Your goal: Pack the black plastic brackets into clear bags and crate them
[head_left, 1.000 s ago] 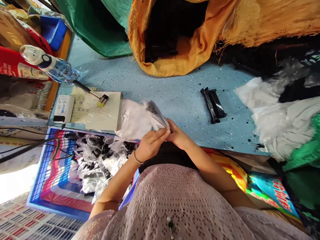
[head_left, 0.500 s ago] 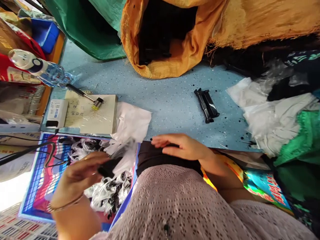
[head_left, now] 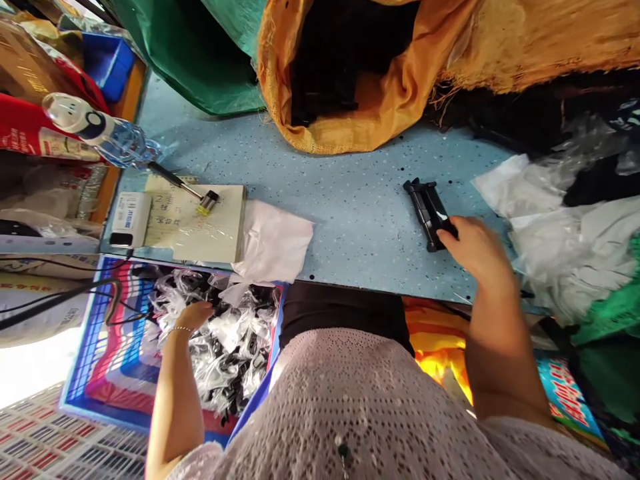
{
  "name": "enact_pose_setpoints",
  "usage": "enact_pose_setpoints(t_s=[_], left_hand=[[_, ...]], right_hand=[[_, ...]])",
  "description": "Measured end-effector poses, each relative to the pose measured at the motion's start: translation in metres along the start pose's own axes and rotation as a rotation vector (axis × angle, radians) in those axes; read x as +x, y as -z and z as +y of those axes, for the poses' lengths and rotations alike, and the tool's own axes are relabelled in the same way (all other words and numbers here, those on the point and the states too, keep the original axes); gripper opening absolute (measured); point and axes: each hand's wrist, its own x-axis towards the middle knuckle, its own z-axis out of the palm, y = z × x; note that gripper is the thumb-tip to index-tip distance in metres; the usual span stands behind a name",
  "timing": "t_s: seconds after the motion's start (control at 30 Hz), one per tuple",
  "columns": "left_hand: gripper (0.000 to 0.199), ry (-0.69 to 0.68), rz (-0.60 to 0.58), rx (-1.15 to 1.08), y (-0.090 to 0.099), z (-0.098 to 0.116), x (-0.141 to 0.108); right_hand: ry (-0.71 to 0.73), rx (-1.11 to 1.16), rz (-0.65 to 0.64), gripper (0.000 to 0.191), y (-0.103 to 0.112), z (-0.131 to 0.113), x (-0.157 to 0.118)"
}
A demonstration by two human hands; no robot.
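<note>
My right hand (head_left: pixel 473 248) is at the right of the table, its thumb and fingers closed around the near end of a black plastic bracket-like piece (head_left: pixel 436 203). Another slim black piece (head_left: pixel 421 215) lies alongside it on the blue speckled tabletop. Down in the blue plastic basket (head_left: pixel 75 373), my left hand (head_left: pixel 197 316) reaches among many small clear bags holding black parts (head_left: pixel 230 360). The fingers of that hand are mostly hidden, so what they touch cannot be made out.
A notepad (head_left: pixel 215 230) with a black-handled tool (head_left: pixel 185 185) on it lies at left, beside a white box (head_left: pixel 131 219), clear bottle (head_left: pixel 117 137) and pale bags (head_left: pixel 277 240). An orange sack (head_left: pixel 335 143) gapes at the back; white bags (head_left: pixel 555 233) are piled right.
My left hand has lowered into the basket; the black item in a clear bag it held is out of sight. My right hand has moved right onto the black pieces. The view shifted slightly.
</note>
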Motion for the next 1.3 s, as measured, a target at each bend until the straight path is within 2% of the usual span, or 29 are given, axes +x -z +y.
enact_pose_setpoints(t_s=[0.03, 0.1, 0.13, 0.17, 0.2, 0.23, 0.27, 0.3, 0.33, 0.37, 0.43, 0.57, 0.67, 0.73, 0.8, 0.83, 0.9, 1.0, 1.03, 1.07, 1.17, 1.2, 1.3], left_hand=[[0.039, -0.039, -0.104, -0.057, 0.001, 0.020, -0.005], [0.041, -0.152, -0.311, -0.224, 0.002, 0.072, -0.015], [0.041, -0.273, -0.372, -0.340, 0.000, 0.102, -0.017], [0.038, -0.415, -0.362, -0.431, -0.003, 0.134, -0.017], [0.035, -0.525, -0.251, -0.459, -0.008, 0.166, -0.013], [0.031, -0.556, -0.028, -0.441, -0.014, 0.194, -0.005], [0.026, -0.538, 0.208, -0.373, -0.020, 0.217, 0.005], [0.020, -0.511, 0.368, -0.288, -0.027, 0.234, 0.018], [0.016, -0.480, 0.479, -0.217, -0.033, 0.245, 0.030], [0.012, -0.452, 0.547, -0.176, -0.037, 0.249, 0.042], [0.009, -0.411, 0.560, -0.243, -0.038, 0.242, 0.059], [0.018, -0.281, 0.370, -0.731, -0.027, 0.217, 0.067], [0.021, -0.292, 0.326, -0.975, -0.023, 0.216, 0.060], [0.017, -0.389, 0.370, -0.940, -0.023, 0.220, 0.052], [0.002, -0.494, 0.445, -0.687, -0.020, 0.221, 0.044], [0.011, -0.530, 0.479, -0.519, -0.018, 0.220, 0.040], [0.029, -0.561, 0.517, -0.246, -0.014, 0.215, 0.035], [0.039, -0.564, 0.515, -0.154, -0.013, 0.211, 0.036], [0.042, -0.565, 0.512, -0.173, -0.014, 0.212, 0.039], [0.046, -0.570, 0.510, -0.199, -0.016, 0.213, 0.042], [0.064, -0.622, 0.509, -0.271, -0.023, 0.218, 0.047], [0.070, -0.652, 0.517, -0.272, -0.025, 0.220, 0.046], [0.078, -0.816, 0.566, -0.185, -0.028, 0.223, 0.031]], right_hand=[[-0.010, 0.052, 0.011, 0.037, -0.005, -0.001, -0.002], [-0.020, 0.322, 0.016, 0.037, -0.017, -0.011, -0.004], [-0.015, 0.520, -0.002, 0.037, -0.024, -0.020, -0.006], [-0.003, 0.729, -0.040, 0.037, -0.032, -0.033, -0.008], [0.015, 0.920, -0.097, 0.037, -0.039, -0.047, -0.010], [0.036, 1.074, -0.163, 0.037, -0.045, -0.062, -0.013], [0.058, 1.187, -0.230, 0.036, -0.050, -0.077, -0.016], [0.079, 1.266, -0.293, 0.036, -0.053, -0.090, -0.020], [0.094, 1.325, -0.342, 0.036, -0.055, -0.101, -0.023], [0.102, 1.375, -0.380, 0.036, -0.056, -0.109, -0.026], [0.097, 1.475, -0.436, 0.037, -0.055, -0.118, -0.031], [0.115, 1.654, -0.656, 0.036, -0.053, -0.136, -0.039], [0.199, 1.706, -0.897, 0.030, -0.059, -0.172, -0.040], [0.205, 1.726, -0.968, 0.028, -0.067, -0.198, -0.037], [0.142, 1.736, -0.934, 0.030, -0.075, -0.215, -0.031], [0.096, 1.736, -0.890, 0.031, -0.079, -0.218, -0.028], [0.018, 1.733, -0.771, 0.033, -0.081, -0.212, -0.026], [0.005, 1.728, -0.634, 0.036, -0.074, -0.184, -0.036], [0.032, 1.718, -0.667, 0.035, -0.071, -0.174, -0.043], [0.067, 1.700, -0.757, 0.033, -0.067, -0.165, -0.050], [0.111, 1.648, -1.160, 0.029, -0.067, -0.152, -0.069], [0.090, 1.648, -1.247, 0.030, -0.071, -0.151, -0.071], [0.003, 1.685, -1.308, 0.036, -0.087, -0.160, -0.066]])
